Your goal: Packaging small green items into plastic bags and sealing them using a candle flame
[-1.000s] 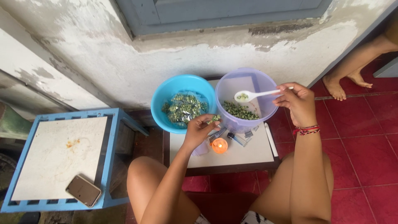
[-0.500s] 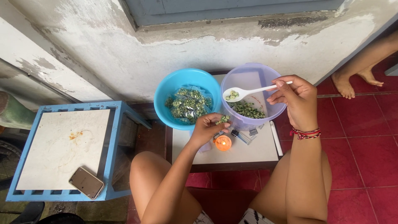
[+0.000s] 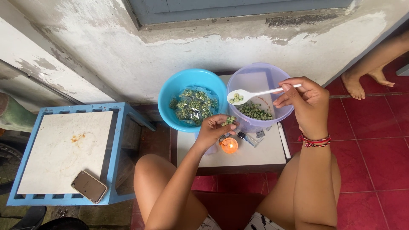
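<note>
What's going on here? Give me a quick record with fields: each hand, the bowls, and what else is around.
left hand: pinches a small clear packet of green pieces
right hand: holds a white spoon carrying green pieces, over the purple bowl
purple bowl: loose green pieces inside
blue bowl: filled packets inside
small table: lit candle
blue stand: phone on top
other person: bare feet, upper right

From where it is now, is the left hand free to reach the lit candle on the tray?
Probably yes. The left hand sits just beside the candle with nothing between them, but its fingers are pinching a small packet of green bits, so it is not empty.
</note>
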